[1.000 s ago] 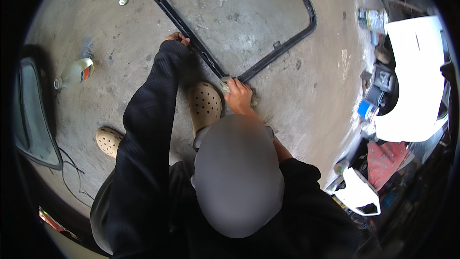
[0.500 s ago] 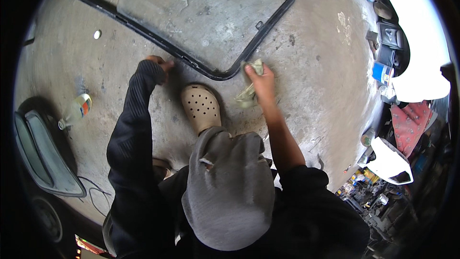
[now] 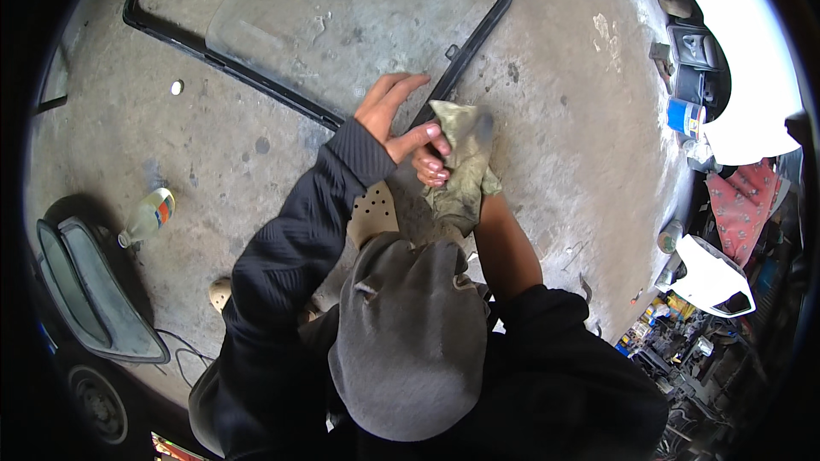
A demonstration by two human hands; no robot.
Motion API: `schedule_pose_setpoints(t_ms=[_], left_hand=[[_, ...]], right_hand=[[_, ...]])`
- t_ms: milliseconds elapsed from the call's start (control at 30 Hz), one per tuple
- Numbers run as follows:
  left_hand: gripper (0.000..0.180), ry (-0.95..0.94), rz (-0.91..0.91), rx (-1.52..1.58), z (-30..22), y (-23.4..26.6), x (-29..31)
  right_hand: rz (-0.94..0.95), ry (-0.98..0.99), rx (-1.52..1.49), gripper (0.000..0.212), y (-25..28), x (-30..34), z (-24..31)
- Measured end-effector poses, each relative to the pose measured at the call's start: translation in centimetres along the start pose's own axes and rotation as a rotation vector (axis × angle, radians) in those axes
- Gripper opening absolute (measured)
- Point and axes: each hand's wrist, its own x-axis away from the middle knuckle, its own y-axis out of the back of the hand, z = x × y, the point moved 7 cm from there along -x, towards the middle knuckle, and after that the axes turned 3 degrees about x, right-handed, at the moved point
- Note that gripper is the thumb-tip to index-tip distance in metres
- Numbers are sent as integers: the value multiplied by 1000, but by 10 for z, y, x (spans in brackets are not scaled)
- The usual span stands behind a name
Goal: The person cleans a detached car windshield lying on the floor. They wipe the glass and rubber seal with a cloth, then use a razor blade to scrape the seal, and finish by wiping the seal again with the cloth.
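A worn, greenish-grey cloth (image 3: 462,154) is draped over and gathered in my right hand (image 3: 430,166), whose fingers curl at its left edge; the cloth hides much of this hand. My left hand (image 3: 388,114) is beside it with its fingers stretched out and its thumb at the right fingertips. Whether the thumb touches the cloth, I cannot tell. Just beyond both hands, a glass panel with a black frame (image 3: 260,87) lies on the concrete floor, its near corner partly covered by my left hand.
A tan clog (image 3: 372,212) on my foot is just below my hands. Left are a clear bottle (image 3: 149,217), a small white cap (image 3: 177,87) and a dark panel (image 3: 109,294). On the right stand a blue can (image 3: 684,118), a large white panel (image 3: 752,111) and a red cloth (image 3: 741,211).
My left hand has swung right, from the frame's near edge to beside my right hand. The cloth, earlier bunched and hanging, now spreads over my right hand.
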Motion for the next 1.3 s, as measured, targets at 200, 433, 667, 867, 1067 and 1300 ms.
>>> schedule_pose_setpoints(t_ms=[200, 433, 667, 867, 1067, 1300], left_hand=[[18, 501, 368, 517, 18, -15, -6], [11, 236, 176, 518, 16, 11, -8], [26, -101, -61, 57, -18, 55, -22], [17, -415, -369, 126, -94, 25, 3], [16, -181, -301, 127, -87, -32, 87], [23, 335, -46, 187, 87, -27, 133]], right_hand=[[-583, -52, 194, 52, -1, 4, -12], [-1149, -69, 658, 58, -10, 19, 7], [-1559, 523, 1245, 48, -94, 12, 26], [-1403, 261, 680, 74, -112, 20, -52], [-1110, 824, 358, 81, -96, 34, -71], [-1508, 841, 516, 32, 0, 102, -63]])
